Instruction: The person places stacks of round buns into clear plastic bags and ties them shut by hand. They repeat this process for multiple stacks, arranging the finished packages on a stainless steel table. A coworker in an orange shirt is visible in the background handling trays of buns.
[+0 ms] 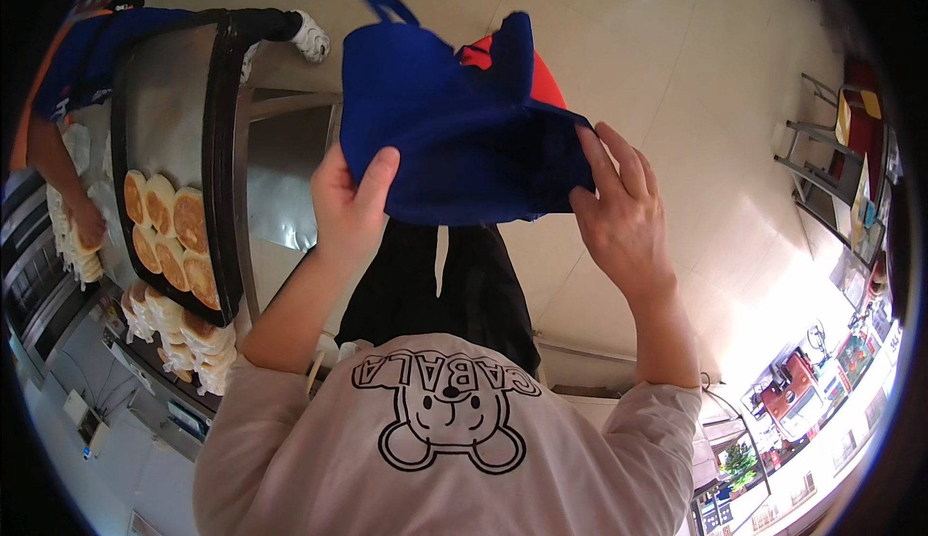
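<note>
A blue fabric piece with a loop or strap at its top left (435, 137) is stretched between my hands in front of my legs; it looks like an apron or a bag, but which I cannot tell. My left hand (359, 191) grips its left edge, thumb on top. The fingers of my right hand (620, 191) pinch its right edge, near a dark fold. Something red (547, 86) shows behind the cloth at the upper right; whether it is part of it is unclear.
At left, a black-rimmed baking tray (217, 101) holds several browned flat breads (170, 217). Bagged breads (192, 333) lie below it. A co-worker's hand (87, 224) touches more bagged breads. Metal-legged chairs (819, 152) stand at the far right.
</note>
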Tool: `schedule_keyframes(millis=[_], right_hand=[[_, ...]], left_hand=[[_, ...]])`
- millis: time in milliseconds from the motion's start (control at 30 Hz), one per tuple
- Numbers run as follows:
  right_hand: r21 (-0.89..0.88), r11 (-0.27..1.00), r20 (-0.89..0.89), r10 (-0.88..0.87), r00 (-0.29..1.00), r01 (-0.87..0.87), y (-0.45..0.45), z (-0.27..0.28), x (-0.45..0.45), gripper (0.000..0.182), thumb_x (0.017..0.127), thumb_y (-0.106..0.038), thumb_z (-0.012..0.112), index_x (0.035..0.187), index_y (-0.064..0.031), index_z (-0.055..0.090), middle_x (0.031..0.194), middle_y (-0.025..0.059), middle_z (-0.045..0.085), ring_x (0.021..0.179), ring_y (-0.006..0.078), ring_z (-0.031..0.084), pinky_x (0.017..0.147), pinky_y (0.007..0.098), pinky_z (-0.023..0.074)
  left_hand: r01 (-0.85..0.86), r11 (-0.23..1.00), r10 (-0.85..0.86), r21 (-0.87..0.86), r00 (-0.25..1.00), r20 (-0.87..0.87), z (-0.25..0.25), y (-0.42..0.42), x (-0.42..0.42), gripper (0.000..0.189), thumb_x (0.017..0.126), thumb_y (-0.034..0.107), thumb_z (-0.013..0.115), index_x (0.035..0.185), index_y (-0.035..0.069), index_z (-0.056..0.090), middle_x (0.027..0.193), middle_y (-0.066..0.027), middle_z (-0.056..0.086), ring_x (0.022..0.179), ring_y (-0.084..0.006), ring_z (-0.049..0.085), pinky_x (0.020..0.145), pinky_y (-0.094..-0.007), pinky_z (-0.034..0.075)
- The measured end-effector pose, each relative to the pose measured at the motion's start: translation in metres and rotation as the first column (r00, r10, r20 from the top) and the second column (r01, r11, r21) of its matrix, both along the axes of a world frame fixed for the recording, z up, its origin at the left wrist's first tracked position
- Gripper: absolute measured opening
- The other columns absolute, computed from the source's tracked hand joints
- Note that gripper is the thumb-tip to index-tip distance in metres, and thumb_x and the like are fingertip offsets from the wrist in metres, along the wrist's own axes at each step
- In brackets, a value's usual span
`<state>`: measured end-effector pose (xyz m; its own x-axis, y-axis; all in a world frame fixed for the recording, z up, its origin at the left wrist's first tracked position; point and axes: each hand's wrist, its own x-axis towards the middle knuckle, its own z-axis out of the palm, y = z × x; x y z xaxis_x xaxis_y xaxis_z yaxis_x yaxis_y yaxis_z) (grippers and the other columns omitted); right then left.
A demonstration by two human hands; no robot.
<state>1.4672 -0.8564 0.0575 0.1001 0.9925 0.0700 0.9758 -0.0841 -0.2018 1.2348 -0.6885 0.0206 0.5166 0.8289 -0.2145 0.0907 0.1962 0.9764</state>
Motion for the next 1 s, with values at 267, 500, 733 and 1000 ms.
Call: schedule_keyframes(millis=[267, 500, 733, 1000], right_hand=[[-0.025, 0.991, 0.134, 0.130, 0.982, -0.128, 0.038, 0.004, 0.001, 0.014, 0.072, 0.000, 0.065, 0.059, 0.0026, 0.060, 0.134, 0.0123, 0.060, 0.132, 0.0256, 0.049, 0.103, 0.0384, 0.0495], [-0.260, 0.944, 0.195, 0.259, 0.946, -0.205, 0.008, -0.132, -0.037, 0.016, 0.077, -0.012, 0.063, 0.074, -0.0031, 0.076, 0.135, 0.0123, 0.060, 0.132, 0.0283, 0.050, 0.105, 0.0380, 0.0459], [-0.224, 0.974, -0.439, -0.064, 0.896, -0.040, -0.061, -0.190, -0.165, 0.046, 0.080, -0.006, 0.063, 0.125, -0.0065, 0.061, 0.134, 0.0194, 0.054, 0.124, 0.0362, 0.054, 0.101, 0.0438, 0.0479], [-0.309, 0.927, -0.576, -0.360, 0.734, 0.212, -0.071, -0.159, -0.223, 0.056, 0.082, -0.009, 0.067, 0.135, -0.0121, 0.050, 0.140, 0.0191, 0.047, 0.119, 0.0405, 0.056, 0.097, 0.0474, 0.0502]], left_hand=[[-0.137, 0.980, 0.163, -0.144, 0.968, 0.191, -0.035, -0.043, -0.021, 0.024, 0.100, 0.007, 0.058, 0.123, -0.001, 0.056, 0.115, -0.0052, 0.066, 0.100, -0.0082, 0.061, 0.092, -0.0236, 0.048], [-0.311, 0.891, 0.305, -0.332, 0.950, -0.072, -0.149, -0.095, -0.075, 0.025, 0.095, 0.015, 0.064, 0.114, -0.002, 0.063, 0.104, -0.0046, 0.068, 0.095, -0.0123, 0.061, 0.089, -0.0274, 0.047], [-0.465, 0.565, 0.446, -0.681, 0.867, -0.222, -0.161, -0.087, -0.133, 0.036, 0.097, 0.021, 0.058, 0.127, 0.001, 0.057, 0.123, -0.0110, 0.064, 0.111, -0.0224, 0.063, 0.096, -0.0359, 0.050], [-0.250, 0.368, 0.213, -0.896, 0.960, -0.181, -0.161, -0.042, -0.128, 0.042, 0.099, 0.034, 0.058, 0.131, 0.007, 0.054, 0.132, -0.0089, 0.061, 0.120, -0.0240, 0.058, 0.101, -0.0448, 0.047]])
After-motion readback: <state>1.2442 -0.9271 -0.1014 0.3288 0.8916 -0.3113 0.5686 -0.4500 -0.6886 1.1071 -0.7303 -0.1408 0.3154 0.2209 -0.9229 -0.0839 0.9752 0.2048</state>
